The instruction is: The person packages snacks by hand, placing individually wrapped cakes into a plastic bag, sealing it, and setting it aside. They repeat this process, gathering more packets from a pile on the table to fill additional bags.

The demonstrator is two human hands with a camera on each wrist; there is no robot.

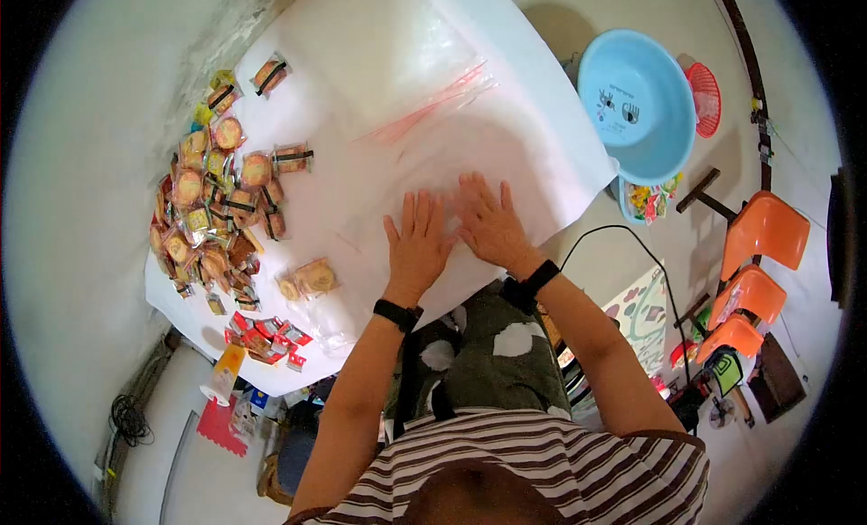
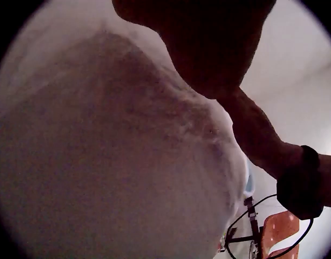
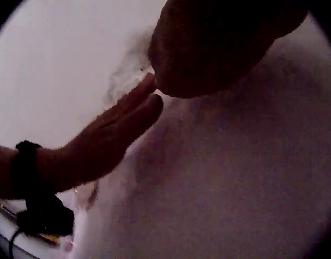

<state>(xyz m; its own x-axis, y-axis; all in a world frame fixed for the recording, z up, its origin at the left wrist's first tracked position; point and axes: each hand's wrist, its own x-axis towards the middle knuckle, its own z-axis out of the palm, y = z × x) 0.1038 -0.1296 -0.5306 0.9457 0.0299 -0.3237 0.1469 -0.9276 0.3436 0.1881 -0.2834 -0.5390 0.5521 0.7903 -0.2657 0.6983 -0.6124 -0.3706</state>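
Side by side over the white tabletop [image 1: 361,191], my left hand [image 1: 418,250] and right hand [image 1: 492,227] have their fingers extended, with nothing held. The thumbs point toward each other, close together. Beyond the fingertips lies a clear plastic bag [image 1: 433,101] with red lines along its edge. To the left of my left hand sits a wrapped pastry pack [image 1: 314,278]. In the left wrist view the left hand [image 2: 208,43] is a dark shape above the pale surface; the right wrist view shows the left hand [image 3: 100,143] with straight fingers beside the right hand [image 3: 219,54].
Wrapped pastries [image 1: 190,187] lie heaped along the table's left side, with red packets [image 1: 264,337] near its front left edge. A blue basin [image 1: 632,110], a red basket [image 1: 703,101] and orange chairs [image 1: 766,232] stand off to the right. A black cable [image 1: 623,226] curves beside the table.
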